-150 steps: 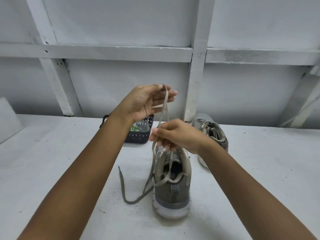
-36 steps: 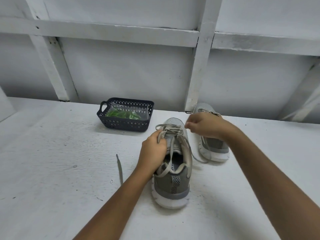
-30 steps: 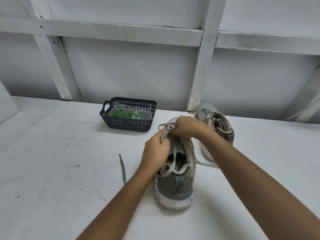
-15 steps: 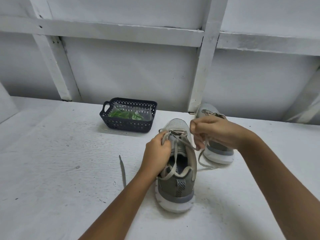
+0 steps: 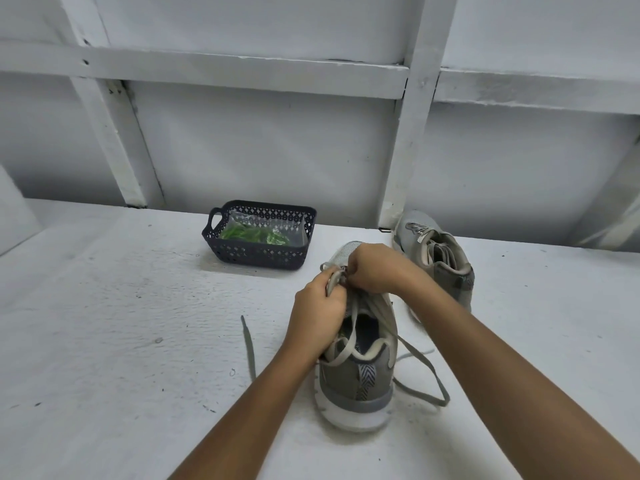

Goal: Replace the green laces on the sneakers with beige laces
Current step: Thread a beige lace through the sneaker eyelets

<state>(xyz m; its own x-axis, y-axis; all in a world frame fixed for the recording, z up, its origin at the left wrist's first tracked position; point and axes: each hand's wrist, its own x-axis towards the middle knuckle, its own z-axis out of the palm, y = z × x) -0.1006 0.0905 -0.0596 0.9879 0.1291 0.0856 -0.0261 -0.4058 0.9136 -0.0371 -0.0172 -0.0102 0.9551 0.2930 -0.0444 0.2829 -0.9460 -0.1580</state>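
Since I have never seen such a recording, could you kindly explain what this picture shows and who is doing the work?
No machine here: a person works with two bare hands, and the one camera sits on their head, looking forward and down. On the white table stands a grey sneaker, heel toward the camera; a second sneaker sits behind it to the right. A dark basket holds a clear bag of green laces. The left hand and right hand both pinch the beige lace near the front eyelets; its loose ends trail onto the table.

Basket (image 5: 258,252) left of both sneakers (image 5: 356,379)
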